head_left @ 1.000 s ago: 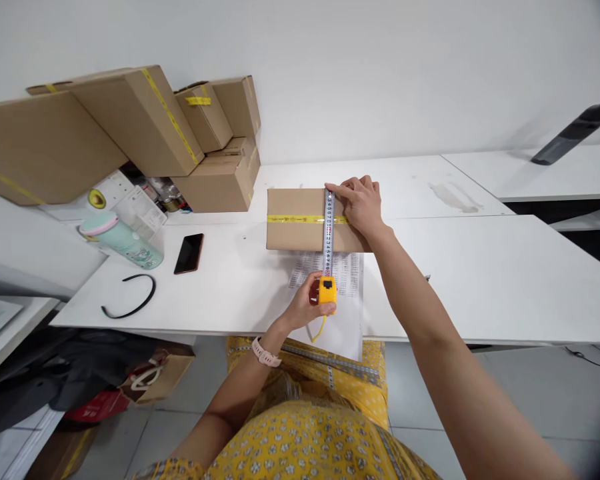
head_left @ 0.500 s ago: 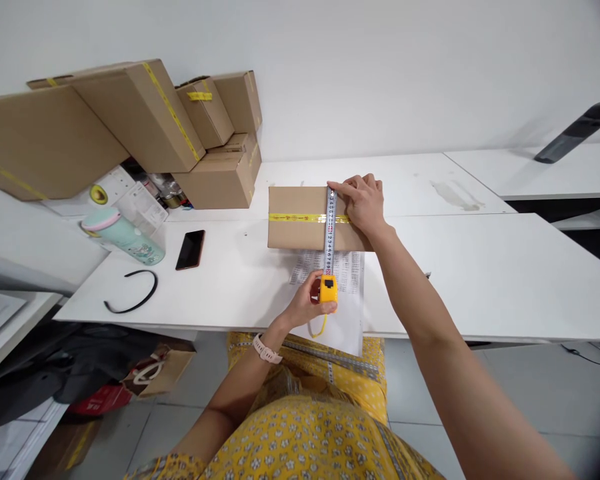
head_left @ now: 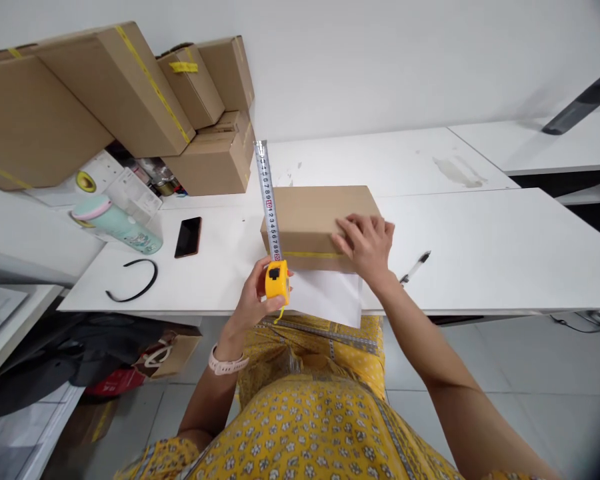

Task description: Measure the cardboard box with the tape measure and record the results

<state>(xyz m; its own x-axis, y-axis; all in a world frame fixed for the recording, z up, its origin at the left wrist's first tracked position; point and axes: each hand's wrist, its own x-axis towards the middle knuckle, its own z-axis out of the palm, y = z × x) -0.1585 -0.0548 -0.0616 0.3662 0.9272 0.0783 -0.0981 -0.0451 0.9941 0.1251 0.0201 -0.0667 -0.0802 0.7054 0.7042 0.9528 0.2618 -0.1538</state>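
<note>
While the left hand (head_left: 253, 303) grasps the yellow tape measure (head_left: 279, 285), its extended blade (head_left: 267, 193) pointing far beside the left end of the cardboard box (head_left: 310, 210) on the desk (head_left: 480, 267), the right hand (head_left: 371, 252) lies over the box's right part, its grip unclear. Measuring seems in hand; aligning the blade would call for a steady box.
</note>
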